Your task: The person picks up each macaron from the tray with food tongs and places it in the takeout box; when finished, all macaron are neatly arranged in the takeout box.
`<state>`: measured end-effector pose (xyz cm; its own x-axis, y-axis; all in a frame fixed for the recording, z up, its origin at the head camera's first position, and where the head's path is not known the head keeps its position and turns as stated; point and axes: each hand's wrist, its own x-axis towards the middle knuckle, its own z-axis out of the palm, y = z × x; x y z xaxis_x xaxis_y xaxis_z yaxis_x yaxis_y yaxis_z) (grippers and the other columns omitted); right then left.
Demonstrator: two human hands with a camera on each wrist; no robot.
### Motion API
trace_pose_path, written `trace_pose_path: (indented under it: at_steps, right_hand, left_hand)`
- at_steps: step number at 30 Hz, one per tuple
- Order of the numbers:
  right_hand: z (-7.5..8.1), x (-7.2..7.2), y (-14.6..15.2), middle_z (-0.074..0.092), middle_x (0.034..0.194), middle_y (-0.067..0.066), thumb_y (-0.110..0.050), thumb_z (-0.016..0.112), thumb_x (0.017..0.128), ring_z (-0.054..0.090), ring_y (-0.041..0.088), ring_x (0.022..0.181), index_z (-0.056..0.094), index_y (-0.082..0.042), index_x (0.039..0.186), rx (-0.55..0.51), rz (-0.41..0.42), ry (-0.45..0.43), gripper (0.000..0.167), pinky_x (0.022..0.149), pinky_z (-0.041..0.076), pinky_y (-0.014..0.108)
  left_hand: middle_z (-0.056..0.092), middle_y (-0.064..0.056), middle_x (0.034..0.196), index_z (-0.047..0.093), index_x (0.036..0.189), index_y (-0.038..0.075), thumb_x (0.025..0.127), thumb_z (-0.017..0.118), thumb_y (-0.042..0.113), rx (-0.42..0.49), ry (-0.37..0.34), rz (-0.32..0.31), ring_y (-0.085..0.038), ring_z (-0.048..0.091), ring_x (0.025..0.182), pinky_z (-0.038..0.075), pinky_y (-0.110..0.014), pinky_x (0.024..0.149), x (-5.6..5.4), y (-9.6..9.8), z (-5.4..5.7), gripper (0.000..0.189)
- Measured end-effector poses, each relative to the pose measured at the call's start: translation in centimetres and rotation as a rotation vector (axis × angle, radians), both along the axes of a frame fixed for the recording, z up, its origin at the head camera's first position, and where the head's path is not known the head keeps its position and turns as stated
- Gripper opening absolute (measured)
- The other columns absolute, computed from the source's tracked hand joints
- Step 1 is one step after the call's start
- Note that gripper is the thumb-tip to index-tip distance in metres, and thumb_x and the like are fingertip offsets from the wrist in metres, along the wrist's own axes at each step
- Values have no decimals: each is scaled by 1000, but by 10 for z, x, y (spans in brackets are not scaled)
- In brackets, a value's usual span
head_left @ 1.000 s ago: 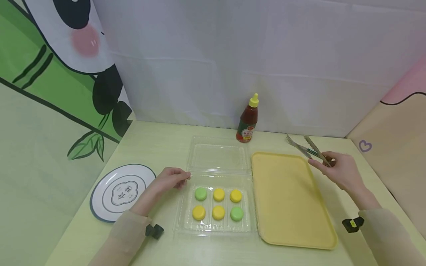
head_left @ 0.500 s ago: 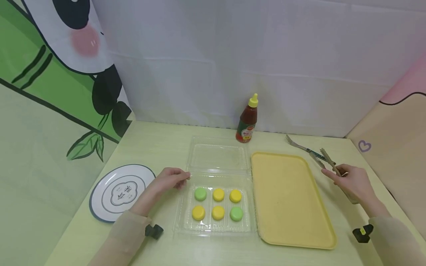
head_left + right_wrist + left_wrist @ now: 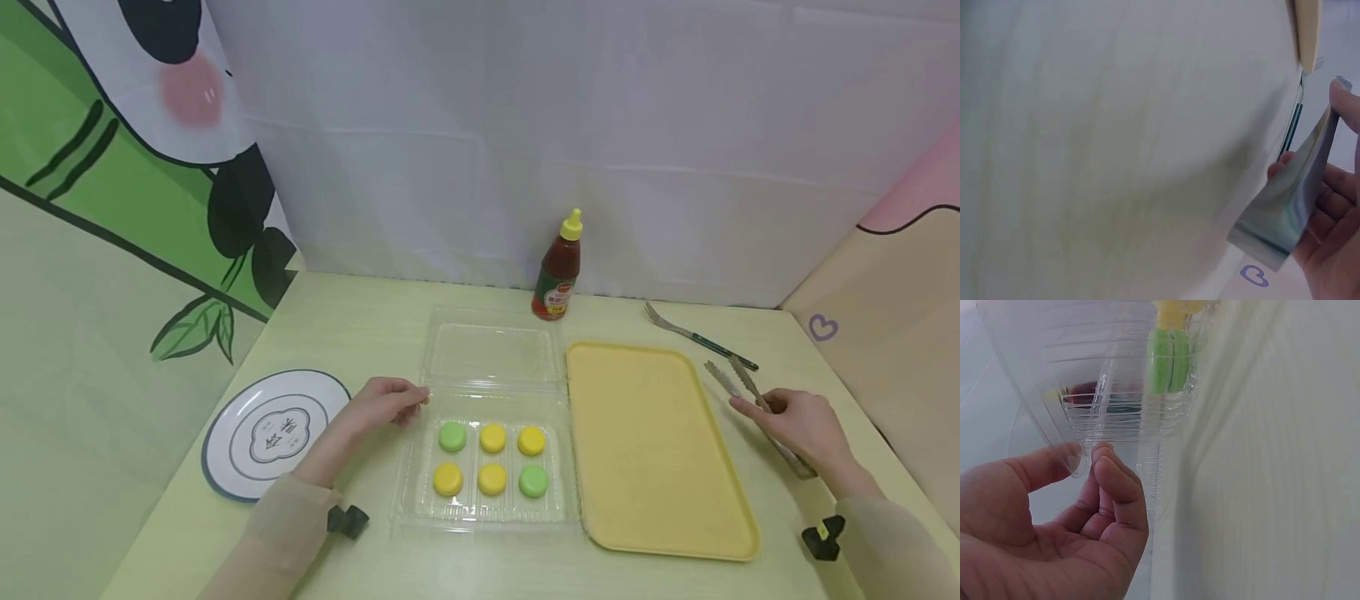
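My left hand (image 3: 386, 404) pinches the corner of the rim of a clear plastic box (image 3: 1029, 400) between thumb and fingers. The box lies on the table with its lid (image 3: 495, 350) folded back. In its tray sit several macarons, yellow ones (image 3: 492, 438) and green ones (image 3: 452, 436), in two rows. To the right of the yellow tray, my right hand (image 3: 806, 425) holds metal tongs (image 3: 1285, 200) about their middle. The tips of the tongs point away from me and stand a little apart, near the handle of a fork (image 3: 701, 340).
A yellow tray (image 3: 652, 450) lies directly right of the box. Behind the box stands a sauce bottle (image 3: 557, 279) with a yellow nozzle, near the back curtain. At the left, partly behind my forearm, is a white plate (image 3: 232, 437) with a blue rim.
My right hand has brought the tongs toward me and slightly right, away from the fork, which now shows fully on the table. The left hand has stayed at the box's corner.
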<state>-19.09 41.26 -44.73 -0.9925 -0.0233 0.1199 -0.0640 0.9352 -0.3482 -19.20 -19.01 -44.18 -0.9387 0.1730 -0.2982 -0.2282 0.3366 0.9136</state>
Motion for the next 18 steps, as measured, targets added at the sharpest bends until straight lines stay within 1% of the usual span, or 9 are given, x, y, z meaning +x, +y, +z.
trace_pose_path:
  at_steps: [8, 10, 11, 12, 14, 16, 17, 18]
  right_hand:
    - [-7, 2, 2, 35, 56, -2, -55, 64, 93, 31, 14, 55, 41, -14, 63, 21, -15, -32, 55, 55, 23, 30]
    - [-6, 2, 1, 39, 57, -2, -56, 64, 92, 34, 15, 56, 46, -13, 64, 22, -19, -46, 54, 56, 25, 31]
    - [-6, 2, 2, 44, 58, -1, -56, 64, 92, 38, 15, 56, 52, -11, 65, 24, -19, -54, 54, 56, 28, 31]
    - [-6, 2, 2, 51, 61, 1, -56, 64, 92, 43, 16, 58, 58, -8, 68, 26, -16, -67, 54, 56, 32, 32]
    - [-6, 1, 4, 62, 70, 7, -57, 64, 92, 52, 20, 63, 68, -1, 79, 33, -15, -99, 57, 58, 40, 36]
    - [-7, 1, 6, 69, 83, 13, -57, 65, 91, 60, 25, 71, 73, 3, 93, 41, -10, -122, 61, 62, 46, 42]
    - [-8, 1, 6, 70, 85, 13, -57, 65, 91, 60, 25, 72, 73, 4, 95, 42, -7, -131, 62, 63, 46, 42]
    - [-8, 1, 6, 69, 82, 12, -58, 65, 90, 59, 25, 71, 73, 4, 93, 43, -9, -137, 62, 62, 46, 41]
  left_hand:
    - [61, -3, 77, 68, 101, -7, 99, 62, 24, -18, 5, -2, -14, 56, 71, 50, -28, 70, 0, 0, 0, 32]
    - [61, -3, 77, 67, 102, -7, 100, 62, 24, -15, 5, -4, -15, 56, 71, 50, -29, 70, 0, 0, 0, 32]
    - [60, -3, 77, 67, 102, -7, 100, 62, 24, -11, 4, -4, -15, 56, 70, 50, -29, 70, 0, 0, 0, 32]
    - [60, -3, 77, 67, 102, -7, 100, 62, 25, -9, 4, -4, -15, 56, 70, 50, -29, 69, 0, 0, 0, 32]
    - [60, -2, 76, 67, 101, -7, 99, 62, 24, -3, 3, -5, -14, 56, 69, 49, -29, 69, 0, 0, 0, 32]
    - [60, -2, 75, 67, 100, -7, 99, 62, 24, 0, 3, -8, -14, 55, 69, 49, -28, 69, 1, 0, 1, 32]
    - [60, -2, 75, 67, 100, -7, 99, 62, 24, 1, 3, -9, -14, 55, 69, 49, -28, 68, 1, 0, 1, 32]
    - [60, -2, 75, 67, 100, -7, 99, 62, 24, 3, 3, -9, -14, 55, 69, 49, -28, 68, 1, 0, 2, 32]
